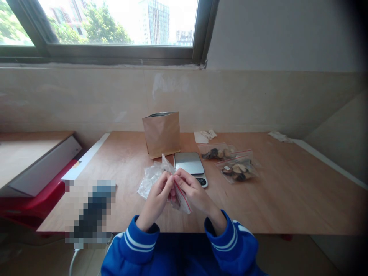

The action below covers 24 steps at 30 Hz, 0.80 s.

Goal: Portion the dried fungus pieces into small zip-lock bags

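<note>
Both my hands are raised together over the near middle of the wooden table, in blue sleeves with white stripes. My left hand and my right hand both pinch the top of a small clear zip bag with a red seal line; it hangs between them and looks empty. A loose pile of more clear bags lies just behind my left hand. Past my right hand sits a small digital scale with a bare metal platform.
A brown paper bag stands open behind the scale. Two filled zip bags of dark dried pieces lie to the right. Crumpled paper sits by the wall, a blurred object at the left edge, a red bin beside the table.
</note>
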Available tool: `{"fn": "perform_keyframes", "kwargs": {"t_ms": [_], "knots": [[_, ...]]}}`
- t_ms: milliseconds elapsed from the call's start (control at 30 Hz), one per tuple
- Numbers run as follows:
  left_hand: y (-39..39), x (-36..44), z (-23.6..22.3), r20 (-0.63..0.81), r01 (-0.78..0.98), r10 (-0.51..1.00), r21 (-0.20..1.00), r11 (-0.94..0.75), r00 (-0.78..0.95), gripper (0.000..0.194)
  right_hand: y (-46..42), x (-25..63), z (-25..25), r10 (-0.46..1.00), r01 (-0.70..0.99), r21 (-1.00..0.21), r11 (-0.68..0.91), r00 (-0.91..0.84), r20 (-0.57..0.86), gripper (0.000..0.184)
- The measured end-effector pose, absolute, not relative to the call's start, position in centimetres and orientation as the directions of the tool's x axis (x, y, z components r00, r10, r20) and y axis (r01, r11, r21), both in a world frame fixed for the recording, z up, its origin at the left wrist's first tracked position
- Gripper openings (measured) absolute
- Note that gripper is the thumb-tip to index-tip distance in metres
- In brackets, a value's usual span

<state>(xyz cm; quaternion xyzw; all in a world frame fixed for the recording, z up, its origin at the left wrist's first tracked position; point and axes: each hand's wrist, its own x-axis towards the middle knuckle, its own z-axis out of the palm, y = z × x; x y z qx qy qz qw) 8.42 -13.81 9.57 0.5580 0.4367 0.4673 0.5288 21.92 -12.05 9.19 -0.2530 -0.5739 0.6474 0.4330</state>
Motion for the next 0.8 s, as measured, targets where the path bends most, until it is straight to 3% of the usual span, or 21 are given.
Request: {"fn": "perform_keyframes", "kwargs": {"t_ms": [133,333,500,667,800], "knots": [[-13.7,8.2,9.3,-0.006,-0.014,0.992,1.0,0.008,0.128,0.039,-12.0,21.8,9.0,0.837,-0.227,-0.972,0.063,-0.519,0.176,0.031],[-13.9,8.4,9.4,0.062,-0.017,0.99,0.998,-0.06,0.125,0.038,-12.2,21.7,9.6,0.832,-0.199,-0.974,0.109,-0.518,0.199,0.03],[-14.1,7.9,10.0,0.127,0.068,0.988,0.989,-0.133,0.088,0.039,-11.7,21.3,9.6,0.907,-0.073,-0.963,0.259,-0.324,0.269,0.031],[-15.3,4.7,11.5,0.148,0.233,0.988,0.963,-0.136,-0.038,0.041,-9.5,23.1,9.0,0.977,-0.183,-0.96,0.21,0.015,0.211,0.036],[-16.0,1.7,12.0,0.107,0.425,0.988,0.894,-0.144,0.11,0.045,-8.5,23.0,9.6,0.959,-0.25,-0.934,0.257,-0.055,0.278,0.035]]}}
